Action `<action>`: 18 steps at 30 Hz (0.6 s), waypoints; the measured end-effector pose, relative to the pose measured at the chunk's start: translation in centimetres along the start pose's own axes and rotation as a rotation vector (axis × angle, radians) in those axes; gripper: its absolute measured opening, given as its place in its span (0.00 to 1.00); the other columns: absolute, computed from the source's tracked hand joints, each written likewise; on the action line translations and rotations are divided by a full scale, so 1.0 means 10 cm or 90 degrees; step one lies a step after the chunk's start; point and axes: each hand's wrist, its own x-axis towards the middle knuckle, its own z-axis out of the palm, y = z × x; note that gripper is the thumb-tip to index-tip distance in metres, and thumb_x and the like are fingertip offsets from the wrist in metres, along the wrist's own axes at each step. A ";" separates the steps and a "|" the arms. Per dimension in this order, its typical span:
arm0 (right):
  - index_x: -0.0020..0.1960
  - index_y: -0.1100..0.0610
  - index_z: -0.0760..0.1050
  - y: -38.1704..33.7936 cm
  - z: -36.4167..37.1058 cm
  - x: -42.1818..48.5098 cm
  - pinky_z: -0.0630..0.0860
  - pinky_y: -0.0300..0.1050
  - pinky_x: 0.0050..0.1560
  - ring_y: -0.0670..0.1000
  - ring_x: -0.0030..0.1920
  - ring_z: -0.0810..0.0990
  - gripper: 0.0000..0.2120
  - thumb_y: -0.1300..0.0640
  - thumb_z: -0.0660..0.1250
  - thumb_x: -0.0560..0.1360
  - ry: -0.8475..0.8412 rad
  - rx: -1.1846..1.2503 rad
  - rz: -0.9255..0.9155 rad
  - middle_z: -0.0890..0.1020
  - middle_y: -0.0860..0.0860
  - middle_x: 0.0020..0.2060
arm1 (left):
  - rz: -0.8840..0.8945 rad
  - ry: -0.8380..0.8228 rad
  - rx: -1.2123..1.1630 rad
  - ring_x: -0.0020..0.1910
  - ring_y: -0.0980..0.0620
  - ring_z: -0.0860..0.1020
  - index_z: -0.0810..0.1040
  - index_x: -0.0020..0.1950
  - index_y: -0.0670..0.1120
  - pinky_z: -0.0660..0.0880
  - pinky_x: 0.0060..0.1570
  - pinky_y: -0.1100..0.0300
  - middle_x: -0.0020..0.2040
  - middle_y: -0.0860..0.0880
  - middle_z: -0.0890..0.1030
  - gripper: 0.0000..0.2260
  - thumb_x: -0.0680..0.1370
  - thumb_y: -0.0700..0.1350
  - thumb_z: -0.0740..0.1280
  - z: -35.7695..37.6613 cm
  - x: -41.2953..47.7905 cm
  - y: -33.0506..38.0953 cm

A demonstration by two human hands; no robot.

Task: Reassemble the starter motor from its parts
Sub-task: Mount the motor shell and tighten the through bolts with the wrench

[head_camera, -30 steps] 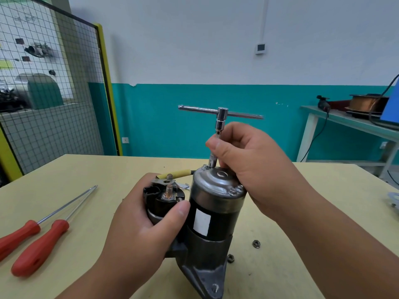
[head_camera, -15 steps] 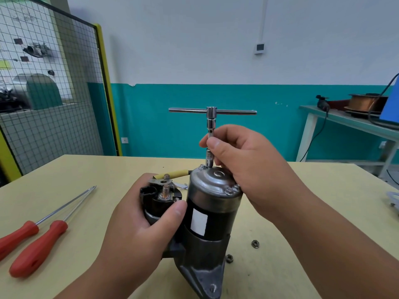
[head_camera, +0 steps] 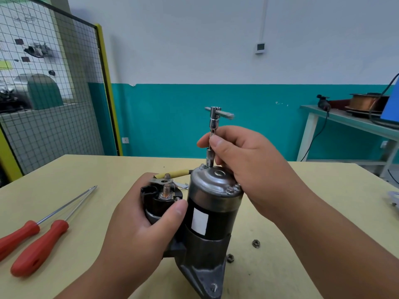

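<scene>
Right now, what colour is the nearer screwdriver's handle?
Red; the screwdriver handle shows best in the head view.

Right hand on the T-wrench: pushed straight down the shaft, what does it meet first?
Likely the right hand meets the socket of the T-wrench, then the silver end cap of the starter motor just under it; the gap is hard to judge.

One starter motor is counted, and one T-handle wrench. Two hands are seen: the left hand and the right hand. Two red-handled screwdrivers are counted, the nearer screwdriver and the farther screwdriver. Two loose nuts are found on the one tabletop: the right nut and the left nut. Two threaded studs are counted on the motor, the front stud and the rear stud. One copper wire spool is seen.
</scene>
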 end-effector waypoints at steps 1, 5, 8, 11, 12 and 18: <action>0.48 0.48 0.84 0.00 0.00 0.00 0.71 0.36 0.38 0.40 0.33 0.75 0.08 0.50 0.67 0.82 0.005 -0.002 -0.006 0.78 0.40 0.30 | 0.001 0.001 -0.003 0.42 0.55 0.82 0.79 0.49 0.57 0.75 0.38 0.53 0.42 0.53 0.84 0.18 0.66 0.66 0.67 0.00 0.00 0.00; 0.47 0.55 0.78 0.00 0.01 0.00 0.73 0.48 0.41 0.45 0.34 0.73 0.13 0.45 0.71 0.76 0.025 0.010 -0.008 0.77 0.46 0.33 | 0.003 -0.005 -0.009 0.42 0.55 0.83 0.80 0.49 0.58 0.77 0.36 0.61 0.41 0.54 0.84 0.17 0.66 0.65 0.68 0.01 0.00 0.00; 0.49 0.51 0.81 -0.02 0.01 -0.02 0.71 0.44 0.42 0.41 0.34 0.74 0.10 0.46 0.69 0.80 0.016 0.008 0.002 0.78 0.41 0.32 | 0.000 -0.006 -0.012 0.41 0.56 0.83 0.80 0.48 0.58 0.77 0.35 0.68 0.40 0.55 0.84 0.16 0.66 0.65 0.68 0.01 0.00 -0.01; 0.51 0.44 0.84 -0.02 0.00 -0.02 0.69 0.42 0.43 0.37 0.33 0.75 0.10 0.48 0.64 0.84 0.009 -0.003 0.021 0.78 0.36 0.30 | 0.002 -0.004 -0.001 0.41 0.56 0.83 0.79 0.49 0.58 0.79 0.35 0.63 0.41 0.55 0.84 0.17 0.67 0.65 0.67 0.00 0.00 -0.01; 0.51 0.43 0.84 -0.03 0.00 -0.03 0.68 0.42 0.43 0.37 0.33 0.74 0.11 0.48 0.63 0.84 0.007 -0.003 0.025 0.77 0.36 0.30 | 0.000 -0.002 -0.001 0.41 0.56 0.83 0.79 0.49 0.58 0.79 0.33 0.60 0.41 0.55 0.84 0.17 0.66 0.65 0.67 0.00 0.00 -0.01; 0.48 0.48 0.85 -0.07 -0.02 -0.03 0.69 0.36 0.39 0.37 0.34 0.77 0.11 0.50 0.65 0.84 0.001 -0.049 -0.002 0.79 0.36 0.30 | 0.004 0.005 0.006 0.41 0.57 0.83 0.79 0.49 0.58 0.76 0.32 0.61 0.42 0.55 0.84 0.17 0.66 0.66 0.67 0.01 0.00 0.01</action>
